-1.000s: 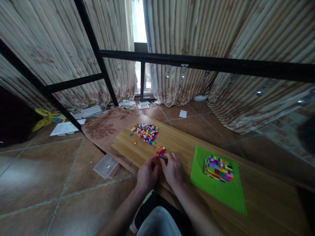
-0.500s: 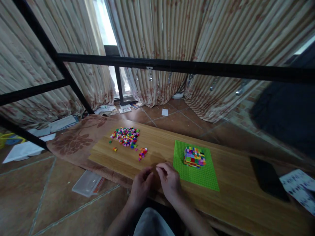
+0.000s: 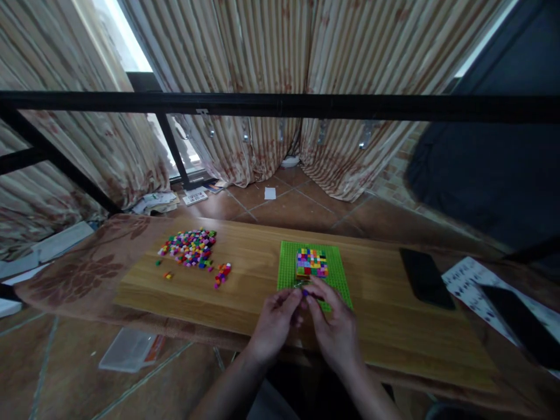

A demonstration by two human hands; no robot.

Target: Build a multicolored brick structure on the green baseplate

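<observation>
My left hand (image 3: 276, 322) and my right hand (image 3: 336, 326) meet over the near edge of a green studded baseplate (image 3: 286, 259). Their fingertips are pinched together around a tiny purple toy brick (image 3: 305, 293); the fingers partly cover it. Just beyond them, a block built of many coloured toy bricks (image 3: 312, 262) stands on the baseplate. My fingers hide part of its near side and the front of the plate.
A pile of loose bricks (image 3: 190, 246) lies on the left of the wooden board (image 3: 249, 256), with a smaller cluster (image 3: 222, 274) nearer me. A black tablet-like slab (image 3: 426, 277), a printed sheet (image 3: 466, 283) and a dark phone-like object (image 3: 522, 321) lie to the right.
Both hands have moved right and forward, from bare wood to the baseplate's near edge. A purple brick now shows between the fingertips. The view has turned right.
</observation>
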